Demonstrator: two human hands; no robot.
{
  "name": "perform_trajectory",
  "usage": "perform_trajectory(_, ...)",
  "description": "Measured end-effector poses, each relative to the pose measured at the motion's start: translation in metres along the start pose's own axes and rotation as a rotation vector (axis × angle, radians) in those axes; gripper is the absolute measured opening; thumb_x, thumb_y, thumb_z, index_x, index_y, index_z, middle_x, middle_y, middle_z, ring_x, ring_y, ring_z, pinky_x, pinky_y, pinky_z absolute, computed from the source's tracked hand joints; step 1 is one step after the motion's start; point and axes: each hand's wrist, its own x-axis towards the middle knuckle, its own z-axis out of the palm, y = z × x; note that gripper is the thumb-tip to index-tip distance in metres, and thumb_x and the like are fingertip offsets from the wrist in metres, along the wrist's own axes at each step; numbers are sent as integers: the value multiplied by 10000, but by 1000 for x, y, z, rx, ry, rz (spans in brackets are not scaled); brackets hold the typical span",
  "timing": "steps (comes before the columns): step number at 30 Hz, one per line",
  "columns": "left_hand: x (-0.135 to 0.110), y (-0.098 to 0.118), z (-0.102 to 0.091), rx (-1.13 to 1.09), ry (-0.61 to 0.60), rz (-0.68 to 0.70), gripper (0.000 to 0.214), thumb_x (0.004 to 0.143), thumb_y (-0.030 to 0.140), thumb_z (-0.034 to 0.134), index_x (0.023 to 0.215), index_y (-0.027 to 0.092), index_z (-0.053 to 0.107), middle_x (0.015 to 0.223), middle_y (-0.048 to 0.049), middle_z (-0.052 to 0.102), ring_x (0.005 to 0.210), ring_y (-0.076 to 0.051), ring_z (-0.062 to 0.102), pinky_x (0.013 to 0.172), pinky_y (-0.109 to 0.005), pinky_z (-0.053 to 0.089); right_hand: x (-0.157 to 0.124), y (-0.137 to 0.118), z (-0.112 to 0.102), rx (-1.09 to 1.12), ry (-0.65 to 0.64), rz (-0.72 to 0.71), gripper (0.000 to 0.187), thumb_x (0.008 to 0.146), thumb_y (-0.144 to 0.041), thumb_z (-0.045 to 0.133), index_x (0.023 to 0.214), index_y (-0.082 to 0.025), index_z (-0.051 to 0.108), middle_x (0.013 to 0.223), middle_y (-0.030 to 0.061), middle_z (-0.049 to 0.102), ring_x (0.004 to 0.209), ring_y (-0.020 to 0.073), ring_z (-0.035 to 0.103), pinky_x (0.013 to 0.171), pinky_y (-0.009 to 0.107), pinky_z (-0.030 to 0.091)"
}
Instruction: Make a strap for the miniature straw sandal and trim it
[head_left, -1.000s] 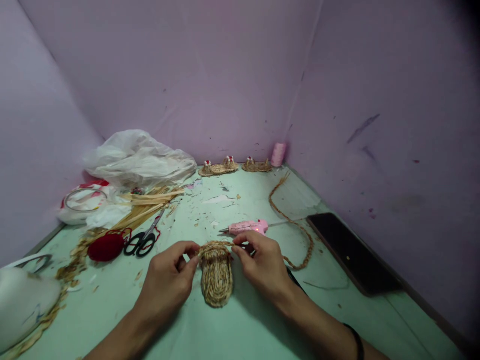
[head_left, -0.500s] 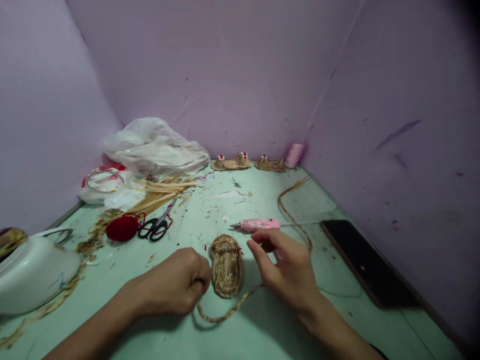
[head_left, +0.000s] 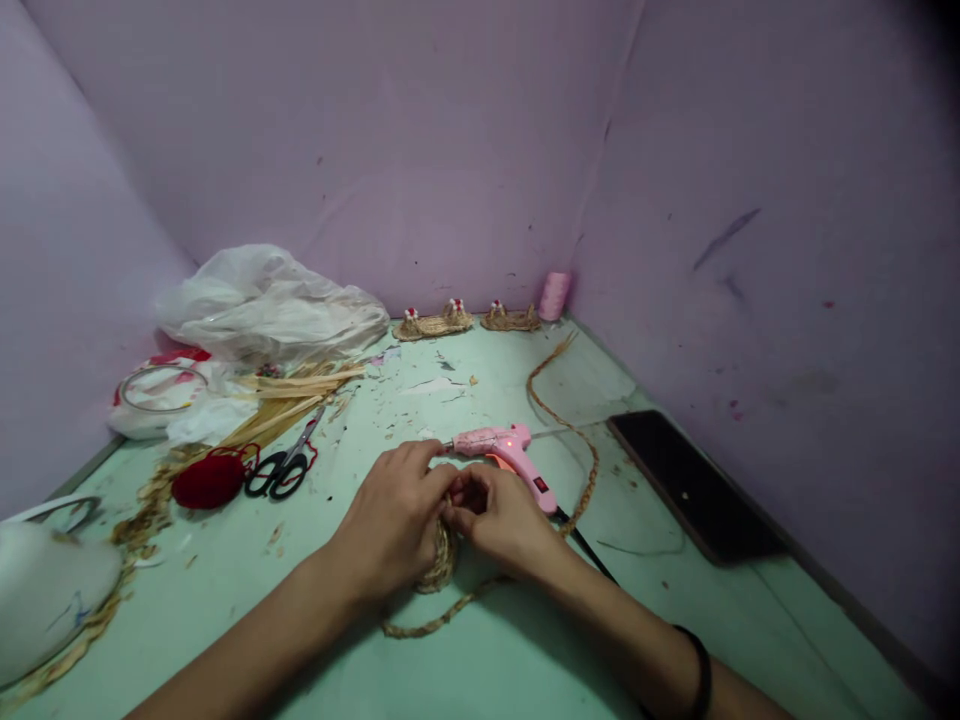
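Observation:
A small oval sole of coiled, braided straw point(head_left: 437, 568) lies on the table, mostly covered by my hands. My left hand point(head_left: 397, 510) is closed over its left side and far end, fingers bent and thumb towards the right. Against the far end, my right hand point(head_left: 504, 515) pinches with thumb and fingertips; what sits between them is hidden. A braided straw cord point(head_left: 442, 620) loops on the near side and passes under my right wrist. Just beyond my fingers lies a pink glue gun point(head_left: 495, 442), its small light glowing and its nozzle close to my left fingertips.
Black-handled scissors point(head_left: 281, 470), red yarn point(head_left: 210, 480) and straw strips point(head_left: 300, 390) lie left, near a white pot point(head_left: 52, 590) and plastic bag point(head_left: 270, 305). At the back are finished straw slippers point(head_left: 435, 326) and a pink spool point(head_left: 555, 296). A phone point(head_left: 694, 490) lies right.
Both hands have come together over the far end of the straw sole, covering most of it. My right hand has gone from open to pinching. The view has shifted, showing more of the glue gun.

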Motion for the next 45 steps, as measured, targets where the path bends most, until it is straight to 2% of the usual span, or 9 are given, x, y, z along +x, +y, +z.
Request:
perform_trajectory(4,-11,-4,1,-162,113,-80,157,778,93,445,840,142,581,1034,-129,560,982,-207,547,818,-341,481,-1,-6,7,492,-81,264,259,523,-55,611,729,-179,515,587,-51,580,521,96,557,548,229,450)
perform_trajectory(7,-22,-8,-2,-207,235,-97,124,779,92,465,815,157,564,990,-109,570,950,-182,561,804,-303,483,-4,-13,9,650,-142,334,327,488,-60,633,780,-165,532,614,-46,591,542,93,571,587,237,464)
perform_trajectory(10,-27,-9,-4,-210,301,-56,114,758,86,489,812,162,555,964,-107,581,915,-184,571,764,-297,495,-9,-17,10,640,-169,283,295,467,-90,667,734,-157,562,653,-23,614,573,97,575,611,240,468)
perform_trajectory(16,-32,-9,-4,-126,343,118,182,692,36,540,831,153,556,934,-112,590,868,-185,573,739,-294,489,-14,-16,11,622,-203,232,296,461,-113,697,719,-163,561,661,-19,614,582,98,564,600,241,461)
perform_trajectory(19,-34,-8,-4,-88,365,148,186,670,21,552,806,148,549,903,-107,601,829,-175,579,707,-273,483,-15,-17,12,595,-208,207,291,475,-103,689,732,-157,562,675,-16,606,597,96,550,604,238,449)
perform_trajectory(29,-33,-3,-3,-116,406,-13,110,669,59,556,715,159,563,845,-92,610,786,-178,581,679,-278,473,-17,-23,11,511,-194,176,239,505,-81,631,715,-159,548,611,-47,540,566,78,471,563,210,384)
perform_trajectory(39,-34,-4,2,-109,465,1,121,648,44,572,701,151,553,793,-70,606,746,-168,575,655,-279,460,-18,-25,13,554,-191,204,245,485,-89,648,702,-156,558,606,-49,560,565,77,484,565,212,388)
perform_trajectory(42,-33,-8,-4,-123,383,-10,123,650,78,574,752,147,575,918,-101,608,857,-200,579,729,-307,462,-13,-18,11,582,-197,236,252,469,-69,660,690,-147,568,585,-48,567,539,72,487,554,212,386)
perform_trajectory(45,-28,-17,-12,-209,306,-145,316,649,147,584,964,131,571,1137,-145,547,1066,-258,509,886,-380,420,-6,-9,6,669,-143,343,287,457,-91,696,712,-139,572,608,-22,608,550,89,540,574,230,417)
